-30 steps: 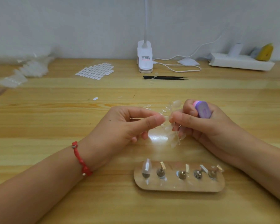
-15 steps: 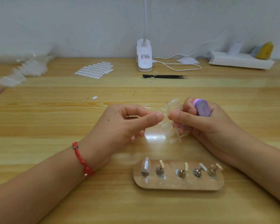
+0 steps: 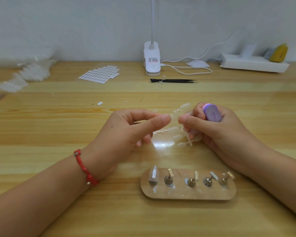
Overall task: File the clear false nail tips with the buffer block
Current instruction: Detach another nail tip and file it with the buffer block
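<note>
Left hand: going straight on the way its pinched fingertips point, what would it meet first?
Probably the thumb of the right hand, which grips the buffer block, just beyond the nail tips both hands hold; depth is unclear.

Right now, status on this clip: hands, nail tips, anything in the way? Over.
Left hand pinches strip of clear nail tips. Right hand grips buffer block, also pinches the strip. Block not on any tip. Nail stand nearer, not blocking.

No legible text, only a blurred printed label [image 3: 153, 60] on the white lamp clamp [image 3: 151, 70].
</note>
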